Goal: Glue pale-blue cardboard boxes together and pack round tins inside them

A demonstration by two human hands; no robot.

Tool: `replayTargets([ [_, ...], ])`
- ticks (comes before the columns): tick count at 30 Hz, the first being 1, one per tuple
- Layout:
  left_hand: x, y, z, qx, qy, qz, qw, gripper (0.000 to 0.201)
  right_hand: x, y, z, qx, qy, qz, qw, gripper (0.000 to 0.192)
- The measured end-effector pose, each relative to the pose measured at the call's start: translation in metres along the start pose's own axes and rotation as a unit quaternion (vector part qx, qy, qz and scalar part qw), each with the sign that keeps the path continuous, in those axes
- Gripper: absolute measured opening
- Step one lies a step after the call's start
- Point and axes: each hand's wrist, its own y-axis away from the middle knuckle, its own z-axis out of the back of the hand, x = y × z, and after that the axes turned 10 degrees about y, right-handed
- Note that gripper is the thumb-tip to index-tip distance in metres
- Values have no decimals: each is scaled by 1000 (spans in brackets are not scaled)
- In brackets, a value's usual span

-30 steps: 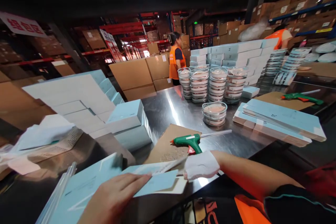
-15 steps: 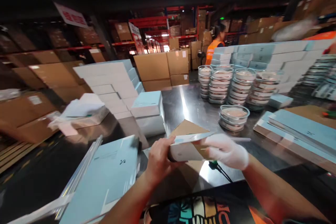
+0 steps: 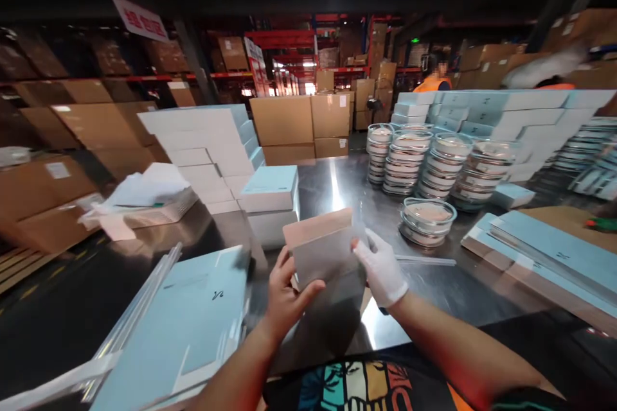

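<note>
Closest to me, the person's bare left hand (image 3: 284, 295) and white-gloved right hand (image 3: 383, 266) held a folded box blank (image 3: 324, 250) up between them, above the near edge of the steel surface (image 3: 337, 189). The left fingers were clamped on its lower left corner, thumb across the grey face; the gloved fingers gripped its right edge. The blank stood nearly upright, its brown top flap tilted away.

Just left of the hands lay a stack of pale blue flat sheets (image 3: 193, 321), with what looked like clear glue sticks (image 3: 139, 314) along its left side, though they were blurred. Just beyond the blank sat two pale blue made-up boxes (image 3: 270, 202), one on the other. To the right, a lone clear round container (image 3: 427, 218) stood near a pile of blue flat blanks (image 3: 544, 247).

Further back stood stacks of the same round containers (image 3: 434, 164), a stepped wall of white boxes (image 3: 202, 141) at left, and brown cartons (image 3: 299, 122) behind. A person in an orange vest (image 3: 434, 82) worked far off.
</note>
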Motion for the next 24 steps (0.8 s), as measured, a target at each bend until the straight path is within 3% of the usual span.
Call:
replayTargets([
  [1,0,3,1,-32,6,-3,999,55,1,0,-5,-24,4,-2,1000,30],
  [3,1,11,4,-84,17,-5,996,70,1,1,-11,-51,3,2,999,42],
  [6,7,24,11,-42,-11,4,999,72,-2,-5,-8,-26,20,19,999,62],
  [8,9,27,18,-13,-38,8,999,62,-7,-13,7,17,108,15,994,58],
  [10,6,24,25,-44,-44,6,998,56,-15,-21,27,50,282,-25,958,51],
  [12,0,19,32,-88,-39,10,995,50,-29,-25,47,66,433,-89,894,43],
  [14,-7,12,37,-116,-26,16,993,48,-47,-22,62,86,485,-154,857,32],
  [16,-12,7,39,-128,-14,13,992,48,-66,-16,71,113,480,-193,848,21],
  [19,-16,2,37,-128,5,17,992,48,-88,-7,74,124,459,-219,852,24],
  [24,-20,-2,34,-131,27,80,988,55,-103,-1,67,58,394,-234,887,25],
])
